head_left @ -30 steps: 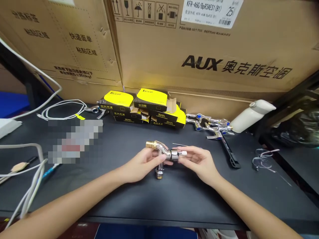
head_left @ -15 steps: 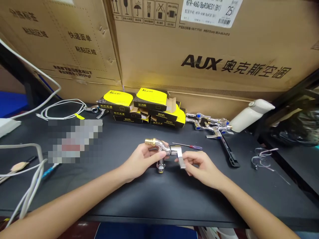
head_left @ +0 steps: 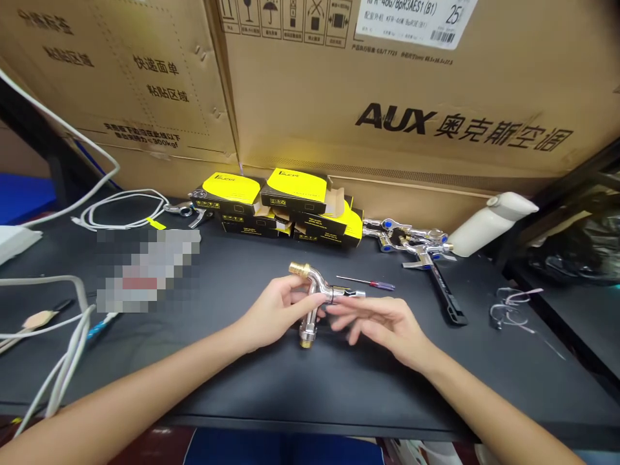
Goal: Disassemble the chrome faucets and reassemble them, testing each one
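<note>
My left hand (head_left: pixel 276 307) is closed around the body of a chrome faucet (head_left: pixel 310 316), thumb across its middle. One brass threaded end of the faucet points up and left, the other points down toward me. The faucet's lever handle (head_left: pixel 356 294) sticks out to the right and now shows edge-on. My right hand (head_left: pixel 382 323) is just below the lever, its fingers stretched out and apart, slightly blurred; the index finger lies along the lever and seems to touch it. Behind the hands a screwdriver (head_left: pixel 380 285) lies on the black table (head_left: pixel 310 387).
Several black-and-yellow boxes (head_left: pixel 232 188) are stacked against a large cardboard carton (head_left: pixel 300 97). More chrome faucets (head_left: pixel 411 239), a black-handled tool (head_left: pixel 445 294), a white bottle (head_left: pixel 494 226) and glasses (head_left: pixel 508 313) lie at right. White cables (head_left: pixel 72 336) run along the left.
The faucet has tilted and its lever has turned from pointing down toward me to edge-on. My right hand's fingers have gone from holding the lever's end to stretched out beneath it.
</note>
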Action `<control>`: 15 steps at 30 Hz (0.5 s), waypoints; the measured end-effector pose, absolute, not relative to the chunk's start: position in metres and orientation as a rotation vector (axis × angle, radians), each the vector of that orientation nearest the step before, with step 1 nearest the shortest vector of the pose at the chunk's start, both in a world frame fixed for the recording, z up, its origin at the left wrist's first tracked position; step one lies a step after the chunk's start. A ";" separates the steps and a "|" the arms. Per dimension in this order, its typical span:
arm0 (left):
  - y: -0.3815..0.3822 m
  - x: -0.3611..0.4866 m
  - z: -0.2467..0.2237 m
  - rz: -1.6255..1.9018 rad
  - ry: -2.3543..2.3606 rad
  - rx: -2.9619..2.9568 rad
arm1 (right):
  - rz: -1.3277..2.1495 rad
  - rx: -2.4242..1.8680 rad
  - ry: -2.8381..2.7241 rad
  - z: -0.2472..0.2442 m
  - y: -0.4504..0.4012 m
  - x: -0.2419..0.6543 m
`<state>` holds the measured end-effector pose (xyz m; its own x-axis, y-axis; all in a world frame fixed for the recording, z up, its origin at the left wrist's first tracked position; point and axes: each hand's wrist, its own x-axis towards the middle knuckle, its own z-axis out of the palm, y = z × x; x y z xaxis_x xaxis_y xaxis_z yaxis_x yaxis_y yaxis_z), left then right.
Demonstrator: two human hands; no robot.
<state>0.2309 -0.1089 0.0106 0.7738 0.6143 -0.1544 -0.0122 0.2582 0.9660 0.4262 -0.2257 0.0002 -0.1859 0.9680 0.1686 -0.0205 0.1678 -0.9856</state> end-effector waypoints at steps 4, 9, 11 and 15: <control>-0.109 0.229 0.014 0.350 0.622 1.252 | 0.641 -1.074 -1.658 -0.003 -0.228 0.420; -0.110 0.228 0.014 0.207 0.629 1.048 | -0.192 -1.129 -2.039 -0.004 -0.222 0.421; -0.111 0.228 0.014 0.202 0.610 1.040 | -0.180 -1.179 -1.975 -0.004 -0.220 0.419; -0.111 0.226 0.015 0.247 0.566 1.198 | 0.399 -1.355 -1.637 -0.006 -0.220 0.415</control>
<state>0.2264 -0.1115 0.0145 0.8364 0.4693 -0.2831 0.1126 0.3584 0.9267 0.4154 -0.2197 -0.0060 0.0540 0.8921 0.4485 0.5858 0.3355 -0.7378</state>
